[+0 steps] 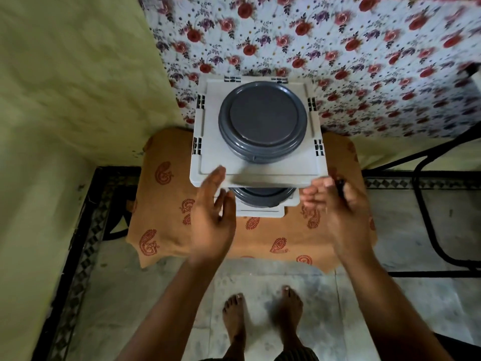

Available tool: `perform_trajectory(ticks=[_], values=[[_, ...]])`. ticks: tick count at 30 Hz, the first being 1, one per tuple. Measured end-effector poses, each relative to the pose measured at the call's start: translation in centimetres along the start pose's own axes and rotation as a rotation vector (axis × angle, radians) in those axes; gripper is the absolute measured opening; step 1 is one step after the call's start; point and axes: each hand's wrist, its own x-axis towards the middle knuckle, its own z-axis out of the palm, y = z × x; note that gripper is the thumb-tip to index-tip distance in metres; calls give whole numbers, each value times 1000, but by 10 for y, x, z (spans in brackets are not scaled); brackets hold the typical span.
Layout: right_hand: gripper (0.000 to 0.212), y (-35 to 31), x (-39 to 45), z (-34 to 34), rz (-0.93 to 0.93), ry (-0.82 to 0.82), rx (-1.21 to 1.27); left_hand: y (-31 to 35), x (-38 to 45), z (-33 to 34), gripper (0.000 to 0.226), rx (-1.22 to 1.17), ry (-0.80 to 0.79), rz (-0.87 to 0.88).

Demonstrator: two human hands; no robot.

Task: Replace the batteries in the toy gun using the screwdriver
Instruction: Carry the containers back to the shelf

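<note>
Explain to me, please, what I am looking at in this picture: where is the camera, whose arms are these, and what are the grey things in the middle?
No machine is here. One camera sits on a person's head and looks forward and down, so the two arms and the bare feet belong to that person.

In the middle is a light grey plastic rack with two levels. It stands on a low seat covered with an orange printed cloth. A dark grey round container sits on the top level, and a second one sits below.

The left hand is open, with its fingers at the rack's front edge. The right hand is blurred; its fingers curl round a small dark object that I cannot identify.

No toy gun or batteries are visible.
</note>
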Motion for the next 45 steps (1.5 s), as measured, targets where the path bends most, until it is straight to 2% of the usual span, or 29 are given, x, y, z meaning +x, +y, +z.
perform_trajectory(ticks=[4,7,10,14,18,20,23,24,30,34,37,45], values=[[23,-21,41,16,-117,10,-286,12,46,17,67,236,-97,-70],[24,-28,56,18,-178,-7,-440,26,60,29,70,263,-130,-97],[33,-39,56,11,-122,-38,-476,34,56,38,71,246,-163,-109],[41,-45,49,-2,-66,28,-533,38,45,45,73,241,-229,-86],[61,-46,45,-1,-287,143,-511,34,43,28,72,378,-261,-30],[53,-52,40,8,-356,90,-494,24,45,11,72,553,-270,14],[20,-59,34,33,-443,-127,-525,5,46,-18,72,821,-274,28],[16,-60,33,44,-453,-200,-519,0,46,-25,73,885,-280,21],[27,-65,42,123,-474,-434,-675,-21,42,-46,75,1069,-387,-7],[40,-63,57,164,-403,-527,-1154,-25,41,-44,78,1114,-412,-8],[38,-52,60,179,-383,-528,-1331,-28,42,-47,80,1121,-413,8],[57,-20,66,178,-390,-589,-1364,-27,42,-49,85,1045,-438,6]])
